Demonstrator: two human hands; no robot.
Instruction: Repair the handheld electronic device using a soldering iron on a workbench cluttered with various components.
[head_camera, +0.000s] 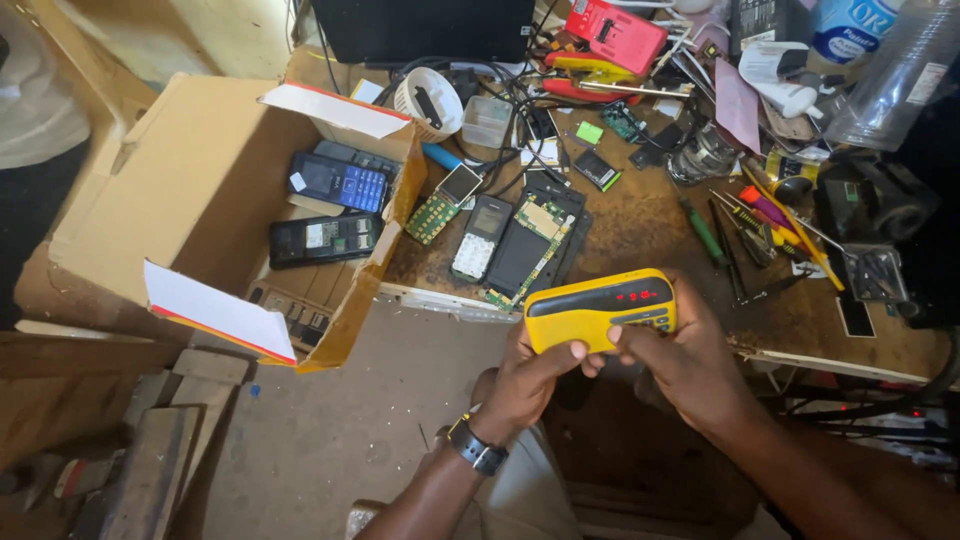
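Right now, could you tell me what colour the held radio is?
Yellow radio with a black display panel, head view.

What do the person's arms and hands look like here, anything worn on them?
Both forearms are bare, with no sleeves in view and no gloves. The left hand has a dark wristwatch strapped around its wrist, with a black band and a dark case. The right hand shows nothing worn: no watch, band or ring can be made out.

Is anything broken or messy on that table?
Yes. Several phones lie opened up on the workbench, their circuit boards bare. The cardboard box of phones hangs tilted off the bench edge. Both hands hold a yellow device that looks whole.
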